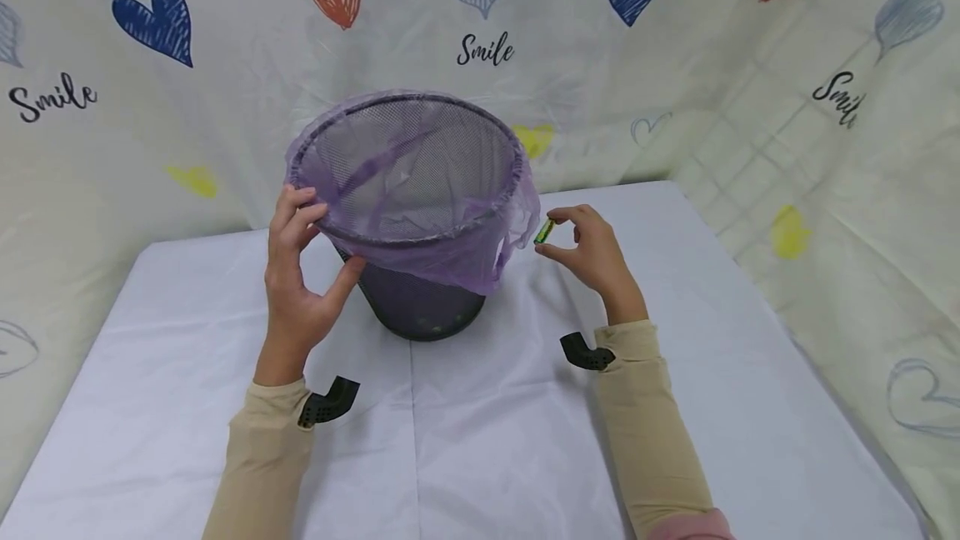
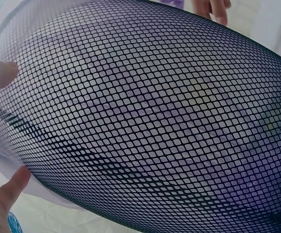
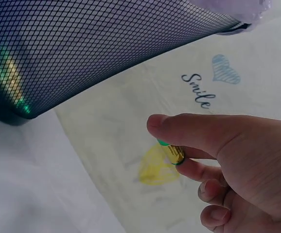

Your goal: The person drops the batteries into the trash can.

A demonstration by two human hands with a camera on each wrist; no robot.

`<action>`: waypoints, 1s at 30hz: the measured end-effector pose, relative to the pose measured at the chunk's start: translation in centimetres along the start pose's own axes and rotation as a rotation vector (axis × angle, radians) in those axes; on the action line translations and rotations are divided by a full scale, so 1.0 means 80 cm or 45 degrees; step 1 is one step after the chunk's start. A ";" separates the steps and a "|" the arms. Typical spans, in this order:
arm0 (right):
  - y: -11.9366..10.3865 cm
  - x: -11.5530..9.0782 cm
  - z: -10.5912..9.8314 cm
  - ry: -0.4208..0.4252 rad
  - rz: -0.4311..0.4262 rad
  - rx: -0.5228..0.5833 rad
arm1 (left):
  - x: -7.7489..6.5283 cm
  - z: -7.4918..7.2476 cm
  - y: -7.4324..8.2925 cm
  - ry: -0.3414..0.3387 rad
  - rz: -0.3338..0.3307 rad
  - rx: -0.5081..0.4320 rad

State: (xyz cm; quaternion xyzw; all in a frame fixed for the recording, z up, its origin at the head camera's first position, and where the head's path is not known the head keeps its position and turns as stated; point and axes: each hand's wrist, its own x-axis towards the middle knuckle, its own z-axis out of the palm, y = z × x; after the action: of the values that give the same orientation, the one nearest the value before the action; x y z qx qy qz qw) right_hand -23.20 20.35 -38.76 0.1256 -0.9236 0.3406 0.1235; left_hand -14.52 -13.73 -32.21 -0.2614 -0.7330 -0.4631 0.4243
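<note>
A black mesh wastebasket (image 1: 423, 315) stands on the table, tilted, its mouth facing up and toward me. A thin purple bin liner (image 1: 442, 265) lines it and is folded over the rim. My left hand (image 1: 296, 290) grips the left side of the rim, fingers over the edge and thumb against the outside; in the left wrist view its fingertips (image 2: 4, 73) show beside the mesh (image 2: 131, 97). To the right of the basket, my right hand (image 1: 596, 257) pinches a small green-and-gold battery (image 3: 174, 153) between thumb and index finger, apart from the liner.
Shiny green and gold items (image 3: 9, 80) show through the mesh near the basket's bottom. A white cloth (image 1: 480, 457) covers the table. Behind and at the sides hangs a pale curtain (image 1: 570, 65) printed with hearts and "Smile". Black wrist mounts (image 1: 330, 401) sit on both sleeves.
</note>
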 end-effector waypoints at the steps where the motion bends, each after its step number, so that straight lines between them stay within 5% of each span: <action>1: -0.003 0.000 -0.002 0.005 -0.011 0.004 | 0.001 0.000 0.000 0.004 0.000 -0.003; 14: -0.050 -0.015 -0.039 0.149 -0.054 0.040 | 0.000 0.000 -0.002 0.003 0.006 0.014; 30: -0.080 -0.025 -0.052 0.398 -0.198 0.091 | -0.003 -0.002 -0.008 -0.028 0.001 0.044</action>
State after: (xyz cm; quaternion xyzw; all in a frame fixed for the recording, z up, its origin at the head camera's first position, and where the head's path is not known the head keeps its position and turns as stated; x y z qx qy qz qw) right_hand -18.69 18.71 -32.49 0.1464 -0.8680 0.3779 0.2870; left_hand -14.83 -14.14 -32.63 -0.2596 -0.7453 -0.4474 0.4207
